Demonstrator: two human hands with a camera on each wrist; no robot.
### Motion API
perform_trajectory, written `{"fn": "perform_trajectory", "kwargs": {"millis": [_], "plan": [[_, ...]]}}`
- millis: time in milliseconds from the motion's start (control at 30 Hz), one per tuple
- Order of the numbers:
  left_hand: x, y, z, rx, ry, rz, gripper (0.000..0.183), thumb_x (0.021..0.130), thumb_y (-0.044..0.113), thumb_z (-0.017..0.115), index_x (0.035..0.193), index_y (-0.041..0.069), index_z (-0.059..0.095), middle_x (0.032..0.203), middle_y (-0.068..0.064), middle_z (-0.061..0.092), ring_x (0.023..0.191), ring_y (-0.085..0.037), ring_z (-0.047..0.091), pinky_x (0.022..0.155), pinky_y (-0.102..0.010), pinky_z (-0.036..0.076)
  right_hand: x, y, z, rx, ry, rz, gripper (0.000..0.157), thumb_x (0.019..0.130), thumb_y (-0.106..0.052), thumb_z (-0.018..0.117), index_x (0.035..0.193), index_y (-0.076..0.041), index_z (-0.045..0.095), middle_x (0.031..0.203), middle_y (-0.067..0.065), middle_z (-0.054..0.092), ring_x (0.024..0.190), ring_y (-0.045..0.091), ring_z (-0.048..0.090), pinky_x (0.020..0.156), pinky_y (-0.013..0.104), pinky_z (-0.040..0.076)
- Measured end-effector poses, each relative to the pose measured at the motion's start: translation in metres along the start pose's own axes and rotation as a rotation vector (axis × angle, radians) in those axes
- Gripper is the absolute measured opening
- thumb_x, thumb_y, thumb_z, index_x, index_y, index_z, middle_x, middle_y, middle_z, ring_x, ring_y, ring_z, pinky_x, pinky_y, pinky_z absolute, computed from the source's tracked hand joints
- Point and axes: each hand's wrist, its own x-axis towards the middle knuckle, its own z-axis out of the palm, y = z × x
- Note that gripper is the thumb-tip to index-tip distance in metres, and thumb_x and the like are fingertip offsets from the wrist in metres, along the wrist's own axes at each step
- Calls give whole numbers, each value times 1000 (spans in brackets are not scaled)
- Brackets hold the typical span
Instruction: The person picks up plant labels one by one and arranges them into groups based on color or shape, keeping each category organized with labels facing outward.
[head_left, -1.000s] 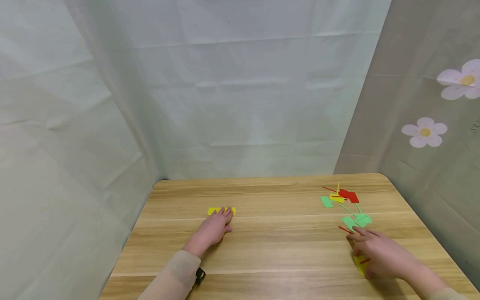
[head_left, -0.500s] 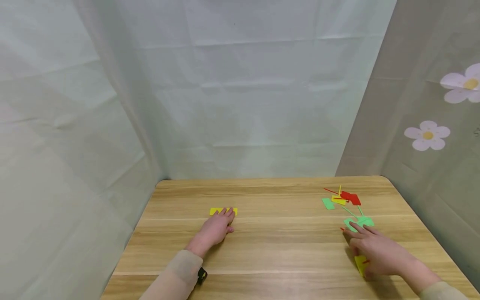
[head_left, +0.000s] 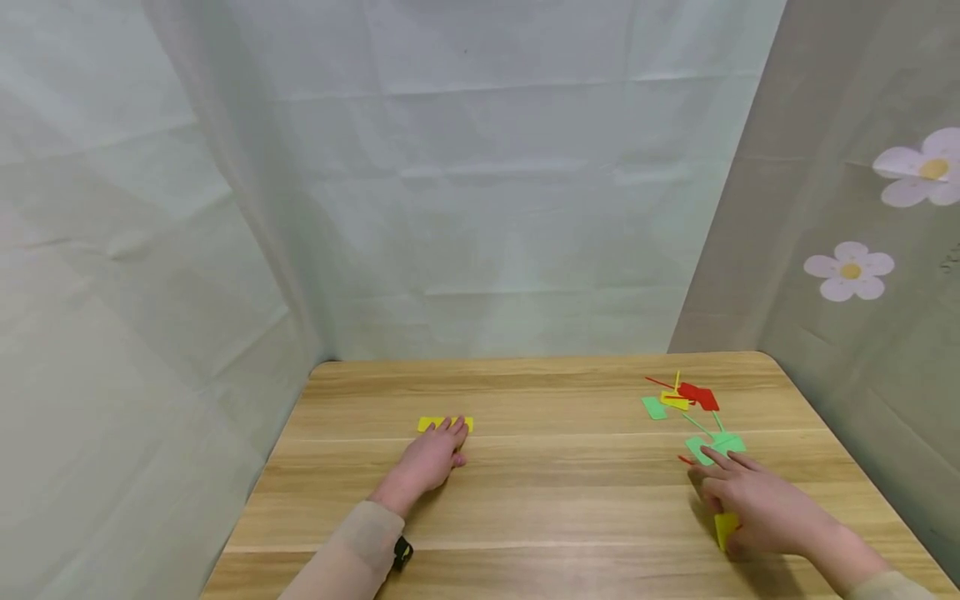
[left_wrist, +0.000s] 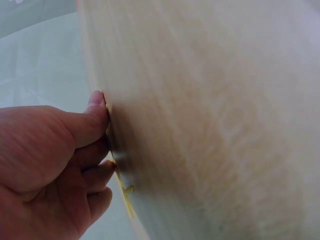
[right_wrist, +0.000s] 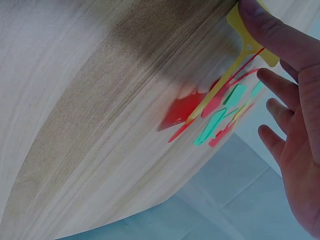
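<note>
My left hand [head_left: 427, 458] lies palm down at the left of the table, fingertips on a flat yellow plastic piece [head_left: 427, 423]. From the left wrist view, thumb and fingers are along the edge of that piece [left_wrist: 124, 192], which has a small nub. At the right, my right hand [head_left: 765, 504] pinches a yellow plastic tag [right_wrist: 236, 25] by its flat rectangular head, thumb on top. Its thin tail points toward a red tag [right_wrist: 181, 110] on the table. Beyond the fingers lie green tags [head_left: 727, 443], partly covered by the hand in the head view.
Farther back on the right are red tags [head_left: 699, 395], a yellow tag [head_left: 673, 402] and a small green piece [head_left: 654, 407]. The wooden table [head_left: 555, 500] ends at a pale fabric backdrop [head_left: 495, 208] with printed flowers at the right.
The yellow tag in my right hand has turned slightly, and the red bit beside it no longer shows in the head view. My left hand stays in place.
</note>
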Motion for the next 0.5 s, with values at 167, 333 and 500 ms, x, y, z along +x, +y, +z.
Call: {"fn": "perform_trajectory", "kwargs": {"millis": [167,333,500], "plan": [[0,0,0,-6,-4,-2,59,97,24,64,147,-1,45,155,-16,38,144,-36,33,117,-51,26,1,1,1,-26,29,-17,60,44,-19,90,71,-31,38,129,10,66,127,48,50,114,16,-5],[0,-1,0,-13,-12,-8,59,98,24,63,148,0,44,156,-15,37,145,-35,31,118,-51,25,1,2,-1,-1,24,13,51,59,-30,92,73,-35,43,126,11,68,127,48,50,114,17,-2],[1,-2,3,-12,0,3,59,97,24,64,147,-1,45,156,-15,38,144,-36,33,117,-51,26,3,1,-9,82,-30,88,43,70,-30,88,73,-38,46,127,16,66,128,54,45,116,50,22]]}}
